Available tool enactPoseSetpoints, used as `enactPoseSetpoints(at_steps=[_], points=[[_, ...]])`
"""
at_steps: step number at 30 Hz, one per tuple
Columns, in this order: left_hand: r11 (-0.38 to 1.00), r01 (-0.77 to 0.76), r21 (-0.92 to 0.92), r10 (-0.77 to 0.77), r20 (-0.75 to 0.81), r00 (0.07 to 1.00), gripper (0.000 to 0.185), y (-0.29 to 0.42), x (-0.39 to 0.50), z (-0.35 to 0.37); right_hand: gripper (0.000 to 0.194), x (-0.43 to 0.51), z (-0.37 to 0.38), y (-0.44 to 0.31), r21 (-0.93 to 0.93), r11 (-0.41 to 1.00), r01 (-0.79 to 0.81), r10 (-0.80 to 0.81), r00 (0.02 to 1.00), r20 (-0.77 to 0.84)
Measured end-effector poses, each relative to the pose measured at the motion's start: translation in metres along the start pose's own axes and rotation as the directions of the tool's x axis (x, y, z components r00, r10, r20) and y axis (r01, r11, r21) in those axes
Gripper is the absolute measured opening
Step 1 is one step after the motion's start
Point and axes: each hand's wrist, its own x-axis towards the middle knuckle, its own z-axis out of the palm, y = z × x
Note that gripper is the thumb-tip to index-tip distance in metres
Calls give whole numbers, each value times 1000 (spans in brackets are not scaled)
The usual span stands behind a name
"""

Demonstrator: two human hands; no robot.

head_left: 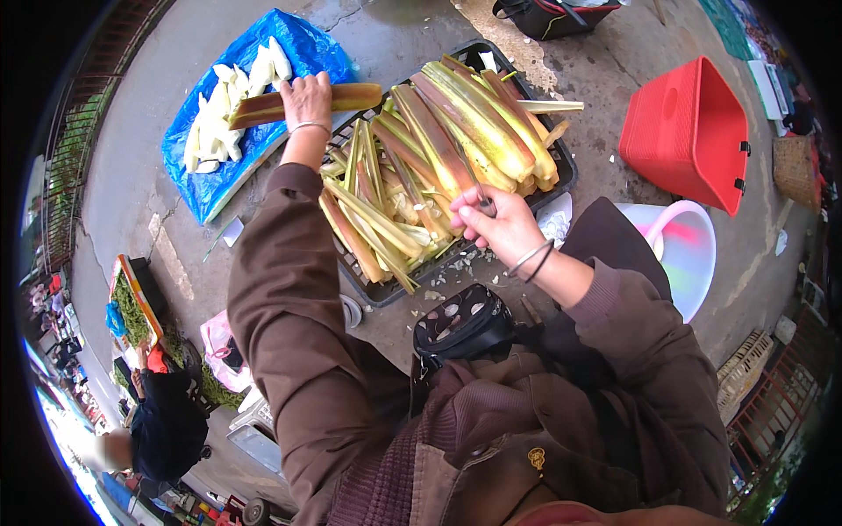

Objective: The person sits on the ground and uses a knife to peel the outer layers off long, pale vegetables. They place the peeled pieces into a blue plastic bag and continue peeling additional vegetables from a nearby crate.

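Observation:
My left hand (308,98) grips a flat brown-green stalk piece (356,96) across its middle, above the edge of a blue plastic sheet (289,46). White peeled shoots (217,112), which look like water bamboo, lie in a pile on that sheet. My right hand (496,217) is closed around the dark handle of a thin knife (487,205); its narrow blade points away over the stalks. Below both hands, a black plastic crate (571,167) holds long unpeeled shoots (487,125) at the right and loose husks (368,177) at the left.
To the right stand a red plastic basket (661,131) and a translucent tub (691,250) with a pink rim. A patterned black bag (464,322) hangs at my waist. At the lower left, another person (168,421) is beside a tray of greens (131,315). Pale scraps dot the ground.

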Motion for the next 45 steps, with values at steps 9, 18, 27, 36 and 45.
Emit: enactPoseSetpoints(at_steps=[9, 18, 27, 36, 45], points=[[626, -622, -470, 645, -136, 752, 32, -15, -84, -142, 64, 12, -8, -8, -313, 903, 296, -310, 951, 5], [690, -494, -529, 439, -238, 867, 26, -13, -167, -230, 61, -1, 21, 8, -224, 923, 311, -225, 913, 341], [817, -145, -558, -5, -258, 966, 25, 13, -256, -221, 71, -22, 55, 32, -665, 503, 552, -296, 833, 468], [-935, 181, -304, -122, 756, 643, 56, 76, -333, -223, 35, -40, 77, 12, -93, 994, 53, -28, 968, 251], [-799, 38, -600, -431, 615, 660, 44, 91, -331, -221, 56, -64, 97, 59, -214, 908, 361, -229, 853, 469]])
